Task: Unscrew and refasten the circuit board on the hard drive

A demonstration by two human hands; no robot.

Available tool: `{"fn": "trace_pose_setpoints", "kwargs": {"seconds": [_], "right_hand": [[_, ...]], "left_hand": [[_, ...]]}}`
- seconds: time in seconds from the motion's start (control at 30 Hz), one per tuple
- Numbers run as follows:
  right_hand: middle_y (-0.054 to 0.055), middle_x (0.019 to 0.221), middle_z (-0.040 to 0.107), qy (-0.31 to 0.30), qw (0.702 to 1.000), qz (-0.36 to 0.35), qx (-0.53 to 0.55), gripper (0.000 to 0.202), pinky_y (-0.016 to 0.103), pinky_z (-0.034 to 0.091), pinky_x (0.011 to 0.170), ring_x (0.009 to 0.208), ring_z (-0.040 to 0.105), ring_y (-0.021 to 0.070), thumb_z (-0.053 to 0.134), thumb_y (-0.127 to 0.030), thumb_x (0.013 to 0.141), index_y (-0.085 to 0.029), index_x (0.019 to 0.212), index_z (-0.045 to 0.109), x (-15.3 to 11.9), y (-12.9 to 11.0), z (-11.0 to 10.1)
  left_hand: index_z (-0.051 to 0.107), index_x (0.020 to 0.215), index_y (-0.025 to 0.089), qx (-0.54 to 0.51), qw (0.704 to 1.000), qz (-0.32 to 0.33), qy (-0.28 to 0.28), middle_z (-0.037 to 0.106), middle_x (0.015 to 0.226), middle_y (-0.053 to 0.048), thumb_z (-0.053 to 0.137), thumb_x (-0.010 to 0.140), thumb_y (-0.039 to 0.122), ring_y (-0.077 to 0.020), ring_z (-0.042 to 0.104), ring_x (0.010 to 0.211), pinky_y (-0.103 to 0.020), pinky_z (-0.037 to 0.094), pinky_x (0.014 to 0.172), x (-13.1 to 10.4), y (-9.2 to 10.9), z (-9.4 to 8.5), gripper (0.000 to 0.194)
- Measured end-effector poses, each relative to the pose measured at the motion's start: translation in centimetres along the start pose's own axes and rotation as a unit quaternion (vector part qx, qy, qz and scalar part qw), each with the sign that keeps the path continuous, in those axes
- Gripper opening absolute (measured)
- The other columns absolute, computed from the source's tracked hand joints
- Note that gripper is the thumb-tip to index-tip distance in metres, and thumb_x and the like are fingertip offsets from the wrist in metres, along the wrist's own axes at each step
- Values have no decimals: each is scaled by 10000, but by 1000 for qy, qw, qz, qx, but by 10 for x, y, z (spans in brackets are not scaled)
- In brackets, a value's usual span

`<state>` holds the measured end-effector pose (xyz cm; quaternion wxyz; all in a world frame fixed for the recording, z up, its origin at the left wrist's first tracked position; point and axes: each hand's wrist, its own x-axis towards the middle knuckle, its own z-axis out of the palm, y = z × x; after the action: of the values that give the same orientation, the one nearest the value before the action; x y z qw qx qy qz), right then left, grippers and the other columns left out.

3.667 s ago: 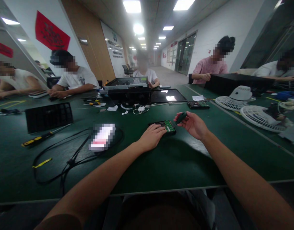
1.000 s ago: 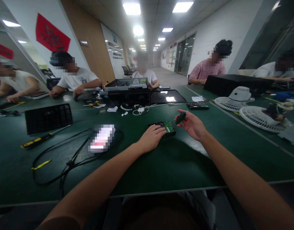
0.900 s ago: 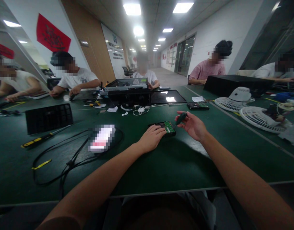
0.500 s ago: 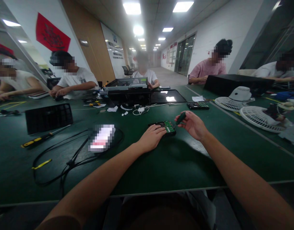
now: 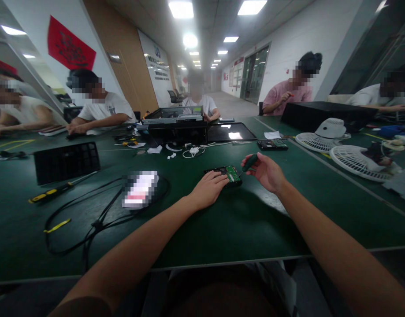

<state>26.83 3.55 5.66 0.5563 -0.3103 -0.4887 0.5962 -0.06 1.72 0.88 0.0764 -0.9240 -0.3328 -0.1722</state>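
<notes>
A hard drive with a green circuit board (image 5: 233,174) lies on the green table, in front of me. My left hand (image 5: 210,187) rests over its left part, fingers laid across it and pressing together. In my right hand (image 5: 265,172) is a dark green screwdriver (image 5: 250,163), gripped by the handle. Its thin shaft slants down to the right end of the drive; whether the tip touches a screw is too small to tell.
A phone (image 5: 140,189) and black cables lie left, beside a yellow-black screwdriver (image 5: 52,192) and a black panel (image 5: 67,163). Ahead are an open computer case (image 5: 177,133) and a second drive (image 5: 273,145). White fan parts (image 5: 357,164) lie right. Several people sit around.
My hands have hardly moved; the green screwdriver's handle has tilted slightly. Across the table at the right, the person in pink has raised a hand holding something red.
</notes>
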Motion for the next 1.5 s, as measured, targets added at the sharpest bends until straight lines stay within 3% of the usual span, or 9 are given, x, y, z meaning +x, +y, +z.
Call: {"fn": "trace_pose_setpoints", "kwargs": {"seconds": [0.27,0.37,0.53,0.73,0.9,1.27,1.5], "right_hand": [[57,955,751,-17,1000,-20,-9,201,309,537,669,916,686,217,714,-417,906,-240,990,761,-3,-2,2],[62,953,749,-23,999,-16,-19,254,312,528,672,902,680,211,692,-436,915,-233,1041,781,-3,-3,2],[77,947,761,-18,999,-13,-29,263,326,527,679,899,688,218,672,-453,934,-218,963,788,-3,-3,3],[109,1092,794,-29,999,-9,-31,323,332,557,682,1020,728,256,663,-536,959,-227,944,757,-3,-1,3],[105,1046,806,-32,999,8,4,402,351,589,702,1037,746,275,598,-609,973,-234,952,739,-3,-1,3],[87,953,767,-30,999,0,-30,372,342,598,701,946,711,239,640,-574,967,-235,1042,775,-2,0,3],[86,1011,782,-25,999,-22,-43,324,325,604,710,963,725,231,699,-545,955,-227,949,759,-3,-1,2]], "left_hand": [[593,1475,186,-1,1000,-5,-8,600,1548,-76,461,1078,204,-286,475,1484,-526,341,1271,1,2,-2,418],[578,1489,195,-1,1000,-4,-10,591,1558,-72,468,1076,202,-280,462,1496,-531,341,1269,0,1,-1,427],[576,1488,186,4,1000,0,-11,592,1557,-71,475,1070,191,-291,477,1482,-535,338,1270,0,0,0,430],[579,1488,211,0,1000,0,-3,601,1546,-79,487,1063,185,-279,485,1479,-539,351,1262,0,0,-1,435],[581,1484,206,3,1000,1,-4,594,1552,-78,481,1060,183,-290,493,1470,-544,359,1255,1,0,-1,436],[574,1502,228,3,1000,-2,-8,596,1552,-86,488,1058,189,-277,491,1474,-542,349,1259,1,0,0,454],[574,1499,216,2,1000,-1,-10,587,1562,-69,479,1070,208,-289,476,1484,-543,348,1264,1,-1,0,439]]}}
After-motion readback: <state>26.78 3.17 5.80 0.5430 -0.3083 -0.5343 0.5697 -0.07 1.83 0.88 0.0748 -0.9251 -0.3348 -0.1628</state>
